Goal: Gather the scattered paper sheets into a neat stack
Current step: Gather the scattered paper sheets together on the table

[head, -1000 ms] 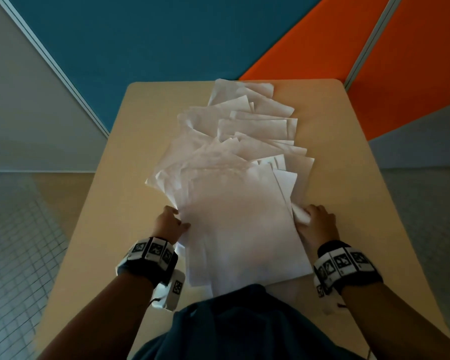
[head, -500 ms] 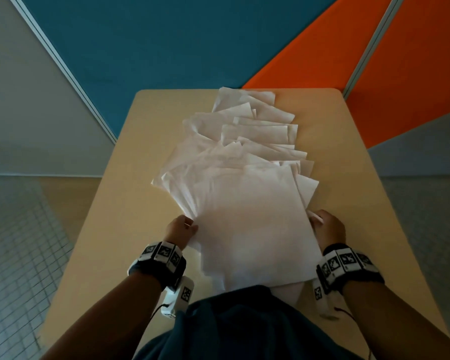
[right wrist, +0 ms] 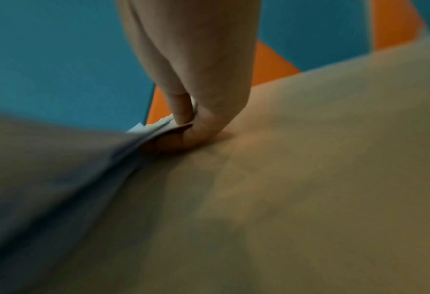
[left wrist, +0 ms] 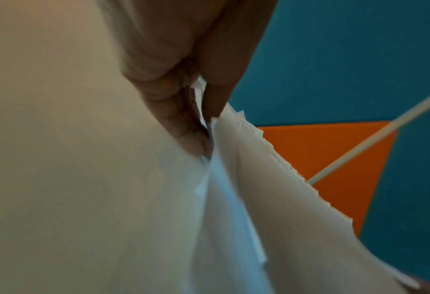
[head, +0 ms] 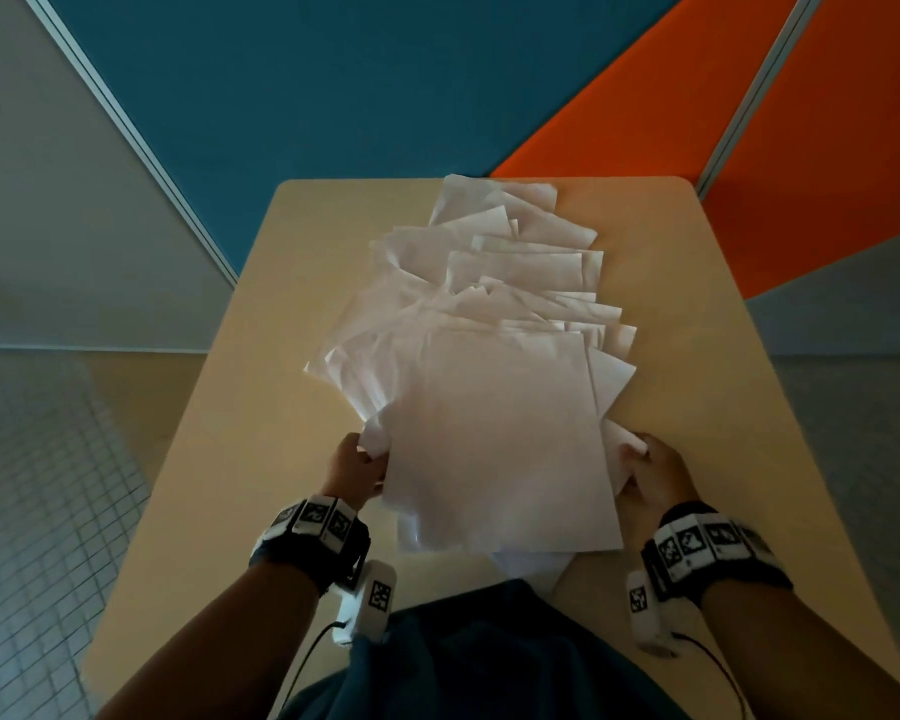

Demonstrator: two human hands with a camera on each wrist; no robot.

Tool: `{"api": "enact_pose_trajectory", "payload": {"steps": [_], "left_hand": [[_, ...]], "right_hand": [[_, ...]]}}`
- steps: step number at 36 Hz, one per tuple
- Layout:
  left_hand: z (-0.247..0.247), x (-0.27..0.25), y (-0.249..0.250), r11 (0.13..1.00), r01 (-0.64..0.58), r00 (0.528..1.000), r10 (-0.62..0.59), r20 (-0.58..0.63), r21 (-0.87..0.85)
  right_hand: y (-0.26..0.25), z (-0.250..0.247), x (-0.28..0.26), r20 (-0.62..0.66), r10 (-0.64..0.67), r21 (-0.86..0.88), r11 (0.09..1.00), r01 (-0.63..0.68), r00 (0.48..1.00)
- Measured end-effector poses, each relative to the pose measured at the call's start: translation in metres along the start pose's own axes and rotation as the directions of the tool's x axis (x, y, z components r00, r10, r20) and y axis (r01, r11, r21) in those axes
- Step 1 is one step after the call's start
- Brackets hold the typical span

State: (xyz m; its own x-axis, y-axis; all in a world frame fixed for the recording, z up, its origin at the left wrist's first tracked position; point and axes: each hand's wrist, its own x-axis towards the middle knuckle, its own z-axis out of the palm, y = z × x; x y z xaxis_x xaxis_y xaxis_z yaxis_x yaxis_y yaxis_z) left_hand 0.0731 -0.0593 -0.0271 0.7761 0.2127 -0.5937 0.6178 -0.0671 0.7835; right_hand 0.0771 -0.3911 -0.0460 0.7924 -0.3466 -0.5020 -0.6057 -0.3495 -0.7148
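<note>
Item: paper sheets (head: 494,439), white, approx. fanned pile, overlapping, running from near edge to far edge along centre of table (head: 240,407) (tan top).
L hand (head: 352,472): at pile's left edge; grip pinches sheet edges btw thumb and fingers (left wrist: 183,119).
R hand (head: 653,472): at pile's right edge; grip pinches sheet edges, thumb on top, fingers (right wrist: 183,139) curled under.
Bkgd: blue and orange wall panels (head: 333,80).

No readable text anywhere; the wristbands (head: 314,518) carry only black-and-white square marker patterns
</note>
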Motion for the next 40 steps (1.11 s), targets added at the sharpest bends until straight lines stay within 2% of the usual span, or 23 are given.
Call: {"api": "enact_pose_trajectory", "payload": {"steps": [3, 6, 13, 18, 21, 24, 26, 30, 32, 34, 40], "left_hand": [[-0.001, 0.005, 0.007, 0.998, -0.055, 0.998, 0.057, -0.031, 0.042], [-0.003, 0.015, 0.011, 0.996, -0.074, 0.993, 0.078, -0.084, 0.047], [-0.002, 0.023, 0.017, 0.987, -0.123, 0.986, 0.133, -0.1, 0.104], [-0.004, 0.03, 0.023, 0.955, -0.125, 0.983, 0.156, -0.097, 0.27], [-0.002, 0.03, 0.039, 0.852, -0.15, 0.969, 0.227, -0.095, 0.501], [0.004, 0.028, 0.053, 0.7, -0.173, 0.972, 0.234, 0.007, 0.693], [0.011, 0.032, 0.06, 0.69, -0.165, 0.979, 0.199, 0.035, 0.705], [0.024, 0.04, 0.071, 0.847, -0.18, 0.977, 0.212, -0.007, 0.501], [0.029, 0.042, 0.075, 0.884, -0.168, 0.978, 0.204, -0.038, 0.435], [0.034, 0.045, 0.075, 0.87, -0.165, 0.975, 0.216, -0.058, 0.464], [0.043, 0.043, 0.076, 0.731, -0.15, 0.934, 0.325, -0.146, 0.666]], "right_hand": [[-0.013, -0.001, -0.01, -0.019, -0.125, -0.16, 0.98, 0.121, 0.992], [-0.016, -0.001, -0.008, -0.008, -0.194, -0.241, 0.952, 0.187, 0.981], [-0.02, -0.007, -0.001, 0.013, -0.283, -0.248, 0.928, 0.277, 0.959], [-0.021, -0.011, 0.004, 0.064, -0.293, -0.296, 0.907, 0.299, 0.954], [-0.024, -0.014, 0.003, 0.124, -0.303, -0.334, 0.884, 0.328, 0.945], [-0.028, -0.015, 0.001, 0.168, -0.301, -0.332, 0.879, 0.342, 0.939], [-0.03, -0.013, 0.002, 0.188, -0.286, -0.322, 0.886, 0.334, 0.94], [-0.032, -0.004, 0.005, 0.199, -0.209, -0.357, 0.894, 0.27, 0.957], [-0.035, -0.002, 0.004, 0.183, -0.196, -0.374, 0.893, 0.252, 0.963], [-0.038, -0.001, 0.001, 0.179, -0.193, -0.359, 0.9, 0.247, 0.965], [-0.035, -0.004, -0.001, 0.143, -0.199, -0.318, 0.918, 0.236, 0.969]]}}
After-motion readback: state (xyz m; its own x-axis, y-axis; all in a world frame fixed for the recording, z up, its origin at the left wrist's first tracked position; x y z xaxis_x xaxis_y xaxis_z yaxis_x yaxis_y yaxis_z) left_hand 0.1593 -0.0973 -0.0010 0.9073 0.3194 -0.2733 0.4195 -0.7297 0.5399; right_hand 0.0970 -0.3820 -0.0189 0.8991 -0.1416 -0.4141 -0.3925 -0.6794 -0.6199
